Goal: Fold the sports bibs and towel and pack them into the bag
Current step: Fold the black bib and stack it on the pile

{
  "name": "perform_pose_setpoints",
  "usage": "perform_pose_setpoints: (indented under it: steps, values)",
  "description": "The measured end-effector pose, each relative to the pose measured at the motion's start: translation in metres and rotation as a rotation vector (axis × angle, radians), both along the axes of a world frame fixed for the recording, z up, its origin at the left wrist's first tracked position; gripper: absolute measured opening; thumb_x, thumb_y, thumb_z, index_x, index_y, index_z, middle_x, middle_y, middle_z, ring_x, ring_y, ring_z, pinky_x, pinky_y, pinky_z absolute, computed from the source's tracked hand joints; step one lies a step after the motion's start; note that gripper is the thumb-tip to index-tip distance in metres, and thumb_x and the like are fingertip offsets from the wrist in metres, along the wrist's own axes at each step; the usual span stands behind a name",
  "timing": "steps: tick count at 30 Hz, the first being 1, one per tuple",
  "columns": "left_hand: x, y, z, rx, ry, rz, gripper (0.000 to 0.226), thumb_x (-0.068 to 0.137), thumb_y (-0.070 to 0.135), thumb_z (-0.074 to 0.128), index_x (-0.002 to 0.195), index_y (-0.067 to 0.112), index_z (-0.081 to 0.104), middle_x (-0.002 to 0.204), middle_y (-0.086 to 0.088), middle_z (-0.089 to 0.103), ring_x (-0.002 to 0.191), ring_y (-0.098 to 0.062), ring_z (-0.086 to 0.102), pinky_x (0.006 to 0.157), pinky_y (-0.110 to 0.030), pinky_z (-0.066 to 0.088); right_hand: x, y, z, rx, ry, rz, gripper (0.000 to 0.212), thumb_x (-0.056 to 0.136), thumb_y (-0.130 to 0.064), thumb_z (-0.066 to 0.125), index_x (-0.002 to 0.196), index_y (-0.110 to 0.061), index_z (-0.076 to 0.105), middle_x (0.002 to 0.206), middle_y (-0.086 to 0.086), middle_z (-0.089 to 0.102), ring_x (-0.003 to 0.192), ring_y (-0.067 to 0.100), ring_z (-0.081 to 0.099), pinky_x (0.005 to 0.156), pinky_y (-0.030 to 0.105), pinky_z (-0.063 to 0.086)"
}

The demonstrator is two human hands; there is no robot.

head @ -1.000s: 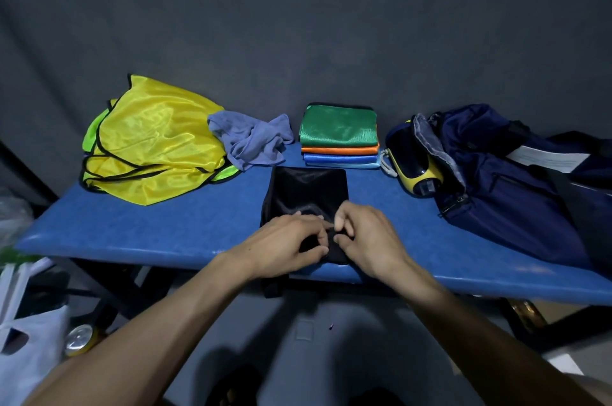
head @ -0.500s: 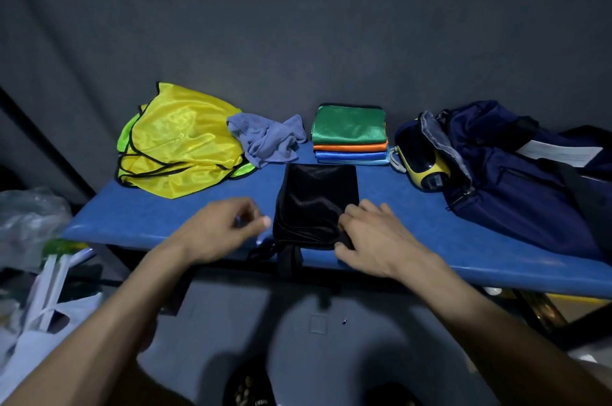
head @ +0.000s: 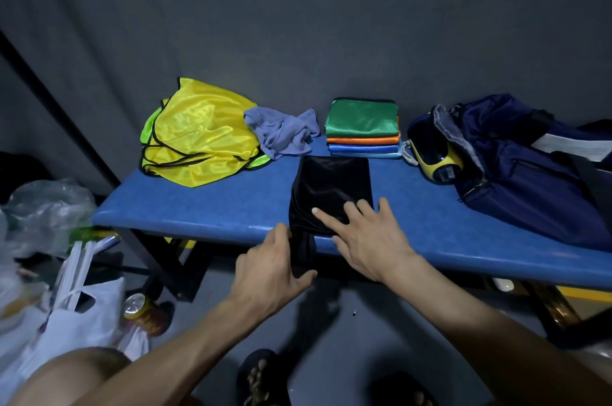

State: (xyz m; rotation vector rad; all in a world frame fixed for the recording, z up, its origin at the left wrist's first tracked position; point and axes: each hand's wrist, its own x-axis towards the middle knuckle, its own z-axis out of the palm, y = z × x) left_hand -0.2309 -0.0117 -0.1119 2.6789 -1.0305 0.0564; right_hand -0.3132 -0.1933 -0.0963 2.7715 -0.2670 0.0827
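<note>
A folded black bib (head: 331, 187) lies at the front of the blue table (head: 198, 203), with one end hanging over the edge. My right hand (head: 367, 240) presses flat on its near part, fingers straight. Below the edge, my left hand (head: 271, 269) touches the hanging end, thumb spread under it. A loose pile of yellow bibs (head: 198, 140) and a crumpled grey-blue towel (head: 281, 130) lie at the back left. Behind the black bib stands a stack of folded bibs (head: 362, 127), green on top. The navy bag (head: 530, 170) lies open at the right.
A yellow and black object (head: 433, 157) sits at the bag's mouth. On the floor to the left are white plastic bags (head: 66, 322) and a drink can (head: 139, 309). A dark wall rises right behind the table.
My left hand has come back from the left and dropped below the table edge to the hanging end of the black bib. My right hand has spread flat on the bib.
</note>
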Motion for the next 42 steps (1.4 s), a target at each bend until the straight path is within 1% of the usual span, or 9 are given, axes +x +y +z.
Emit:
perform_pose_setpoints:
  steps: [9, 15, 21, 26, 28, 30, 32, 35, 42]
  values:
    - [0.008, 0.004, -0.018, -0.117, -0.217, -0.09, 0.038, 0.078, 0.041, 0.068, 0.101, 0.018, 0.046, 0.086, 0.002, 0.06, 0.06, -0.028, 0.064, 0.048, -0.03, 0.03, 0.002, 0.005, -0.002, 0.015, 0.009, -0.016, 0.068, 0.105, -0.052, 0.029, 0.161, -0.037, -0.004, 0.129, 0.011, 0.048, 0.113, 0.031, 0.045, 0.096, 0.051, 0.029]
    - [0.003, 0.003, -0.019, -0.133, -0.304, -0.134, 0.031, 0.084, 0.046, 0.063, 0.097, 0.024, 0.046, 0.082, 0.008, 0.054, 0.057, -0.019, 0.061, 0.042, -0.028, 0.034, 0.003, 0.006, -0.002, 0.022, 0.029, -0.03, 0.069, 0.105, -0.051, 0.029, 0.161, -0.035, -0.008, 0.131, 0.012, 0.045, 0.115, 0.032, 0.042, 0.099, 0.051, 0.026]
    - [0.005, 0.001, -0.021, -0.193, -0.388, -0.231, 0.016, 0.087, 0.022, 0.069, 0.099, 0.021, 0.059, 0.086, 0.005, 0.05, 0.067, -0.018, 0.056, 0.038, -0.032, 0.034, 0.002, 0.007, -0.003, 0.022, 0.028, -0.038, 0.069, 0.106, -0.05, 0.029, 0.16, -0.036, -0.011, 0.13, 0.012, 0.043, 0.116, 0.032, 0.041, 0.1, 0.051, 0.026]
    - [0.024, 0.004, -0.009, -0.12, -0.447, -0.468, 0.013, 0.091, 0.012, 0.064, 0.103, 0.015, 0.062, 0.132, -0.006, 0.053, 0.115, -0.03, 0.052, 0.088, -0.036, 0.041, 0.005, 0.007, -0.003, 0.015, 0.032, -0.035, 0.069, 0.105, -0.05, 0.03, 0.161, -0.036, -0.008, 0.132, 0.012, 0.043, 0.118, 0.032, 0.041, 0.101, 0.052, 0.027]
    - [0.035, 0.001, 0.0, -0.104, -0.405, -0.599, 0.007, 0.097, 0.015, 0.054, 0.103, 0.015, 0.058, 0.154, -0.008, 0.041, 0.146, -0.032, 0.034, 0.117, -0.043, 0.031, 0.006, 0.007, -0.004, 0.015, 0.022, -0.04, 0.066, 0.105, -0.05, 0.031, 0.161, -0.035, 0.001, 0.132, 0.012, 0.043, 0.119, 0.032, 0.041, 0.102, 0.053, 0.027]
    - [0.046, -0.005, 0.009, -0.073, -0.288, -0.694, 0.011, 0.1, 0.018, 0.044, 0.104, 0.016, 0.054, 0.153, -0.005, 0.043, 0.146, -0.025, 0.037, 0.125, -0.042, 0.018, 0.006, 0.008, -0.003, 0.016, 0.023, -0.044, 0.062, 0.105, -0.049, 0.032, 0.161, -0.034, 0.009, 0.133, 0.011, 0.043, 0.12, 0.032, 0.041, 0.103, 0.053, 0.027]
    - [0.053, -0.011, 0.015, -0.042, -0.182, -0.698, 0.016, 0.101, 0.023, 0.037, 0.107, 0.017, 0.051, 0.128, 0.0, 0.054, 0.117, -0.022, 0.055, 0.117, -0.039, 0.032, 0.007, 0.008, -0.003, 0.017, 0.043, -0.043, 0.064, 0.106, -0.049, 0.029, 0.162, -0.035, 0.001, 0.134, 0.012, 0.041, 0.12, 0.033, 0.039, 0.104, 0.053, 0.025]
    - [0.06, -0.017, 0.018, -0.122, 0.007, -0.603, 0.017, 0.103, 0.029, 0.037, 0.106, 0.018, 0.05, 0.1, 0.003, 0.052, 0.087, -0.022, 0.054, 0.078, -0.044, 0.048, 0.007, 0.007, -0.003, 0.019, 0.035, -0.022, 0.066, 0.106, -0.049, 0.027, 0.161, -0.035, -0.007, 0.136, 0.012, 0.04, 0.121, 0.033, 0.038, 0.105, 0.053, 0.025]
    - [0.081, -0.051, 0.022, -0.207, 0.121, -0.312, 0.011, 0.098, 0.023, 0.056, 0.099, 0.021, 0.066, 0.087, 0.0, 0.072, 0.087, -0.029, 0.065, 0.068, -0.036, 0.044, 0.004, 0.004, -0.006, 0.043, -0.014, -0.016, 0.068, 0.105, -0.051, 0.033, 0.162, -0.033, 0.0, 0.137, 0.011, 0.042, 0.122, 0.033, 0.039, 0.106, 0.052, 0.023]
